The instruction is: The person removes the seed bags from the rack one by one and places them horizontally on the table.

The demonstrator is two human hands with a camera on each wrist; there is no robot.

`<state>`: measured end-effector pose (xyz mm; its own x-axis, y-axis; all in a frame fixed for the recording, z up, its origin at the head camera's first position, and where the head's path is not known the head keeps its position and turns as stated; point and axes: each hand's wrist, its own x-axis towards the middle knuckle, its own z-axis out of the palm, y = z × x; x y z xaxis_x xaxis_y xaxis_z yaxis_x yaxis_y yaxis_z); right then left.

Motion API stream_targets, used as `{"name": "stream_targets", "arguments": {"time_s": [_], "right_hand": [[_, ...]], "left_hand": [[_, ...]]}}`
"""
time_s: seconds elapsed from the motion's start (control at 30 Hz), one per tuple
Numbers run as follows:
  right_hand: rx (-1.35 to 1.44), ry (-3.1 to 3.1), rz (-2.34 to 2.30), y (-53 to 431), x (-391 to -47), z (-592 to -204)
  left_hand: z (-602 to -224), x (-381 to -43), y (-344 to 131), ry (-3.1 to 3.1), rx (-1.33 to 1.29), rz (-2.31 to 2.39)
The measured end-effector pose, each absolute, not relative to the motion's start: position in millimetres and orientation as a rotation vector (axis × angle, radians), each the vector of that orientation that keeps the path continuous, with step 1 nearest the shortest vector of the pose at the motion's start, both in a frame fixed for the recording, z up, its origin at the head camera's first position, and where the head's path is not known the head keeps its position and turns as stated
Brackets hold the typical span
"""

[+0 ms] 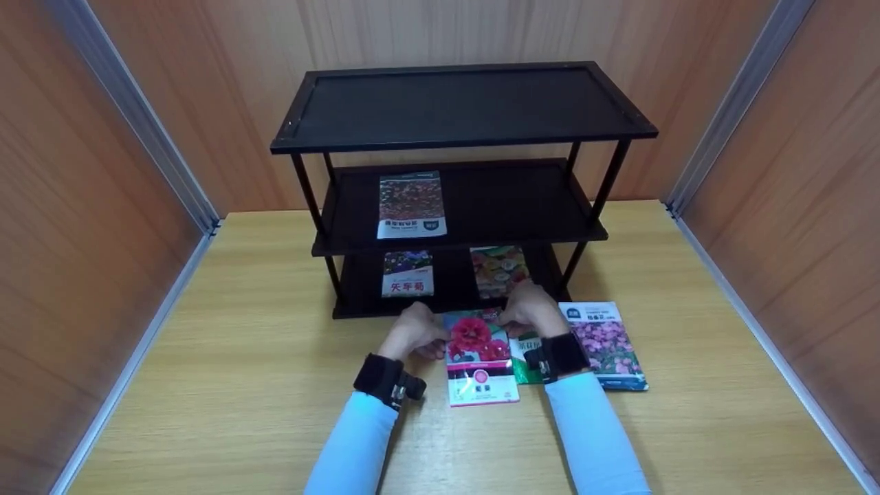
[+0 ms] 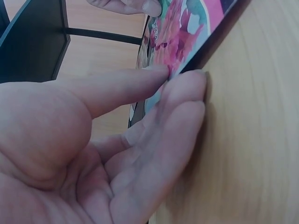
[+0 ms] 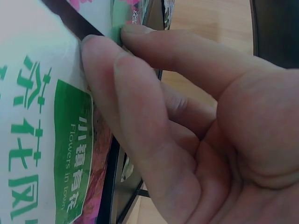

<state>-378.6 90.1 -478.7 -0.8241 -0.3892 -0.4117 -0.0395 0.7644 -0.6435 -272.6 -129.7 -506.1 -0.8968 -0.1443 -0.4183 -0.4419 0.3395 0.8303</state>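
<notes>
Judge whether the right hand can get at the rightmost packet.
Probably yes: the rightmost packet lies on the table beside the right hand, mostly uncovered, though that hand pinches the red-flowered packet.

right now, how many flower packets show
6: one packet on the middle shelf; two packets on the bottom shelf; pink packet in both hands; green packet to its right; rightmost packet on the table. Others may be hidden.

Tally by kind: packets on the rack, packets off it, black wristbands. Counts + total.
Shelved packets: 3
Unshelved packets: 3
Black wristbands: 2
Total: 8 visible; any packet fully hidden beneath another isn't counted.
</notes>
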Motion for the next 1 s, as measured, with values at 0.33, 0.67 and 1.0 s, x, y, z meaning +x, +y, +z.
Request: {"name": "stream_targets", "arguments": {"time_s": [0.33,0.67,1.0], "right_hand": [[-0.273,2.402,-0.904,89,-378,-478],[-0.365,2.412,-0.872,90,-376,-469],[-0.68,2.456,-0.666,87,-357,-444]], "left_hand": [[-507,-274,-130,2.305,-0.546,1.581],[-509,-275,-130,2.315,-0.555,1.572],[-500,-274,-130,2.536,-0.52,1.312]]}}
